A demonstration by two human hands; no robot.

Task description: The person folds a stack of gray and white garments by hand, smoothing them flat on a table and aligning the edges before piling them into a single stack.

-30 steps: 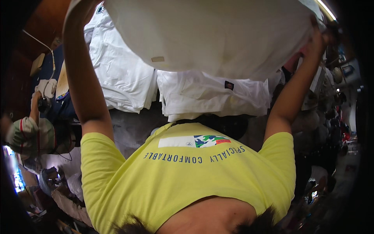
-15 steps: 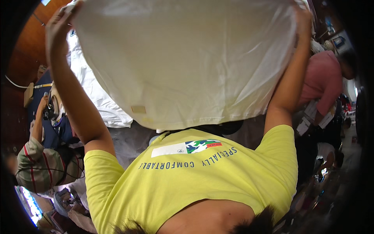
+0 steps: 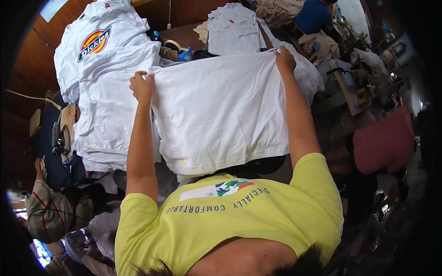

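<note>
Both my hands grip a plain white T-shirt [image 3: 221, 110] by its far edge. My left hand [image 3: 142, 85] pinches one corner and my right hand [image 3: 285, 59] pinches the other. The shirt lies spread flat on the work table in front of my yellow shirt, with its near hem hanging toward my chest. Just left of my left hand is a pile of white T-shirts [image 3: 108, 106].
A white shirt with a round coloured logo [image 3: 92, 41] lies at the back left, and a folded white shirt [image 3: 232, 30] at the back centre. An iron [image 3: 60, 138] rests on a dark blue board at left. Other people sit at upper right [image 3: 315, 14], right [image 3: 384, 142] and lower left [image 3: 50, 214].
The white T-shirt, held up high and filling the view before, has come down and now lies spread on the table. Both arms lowered with it.
</note>
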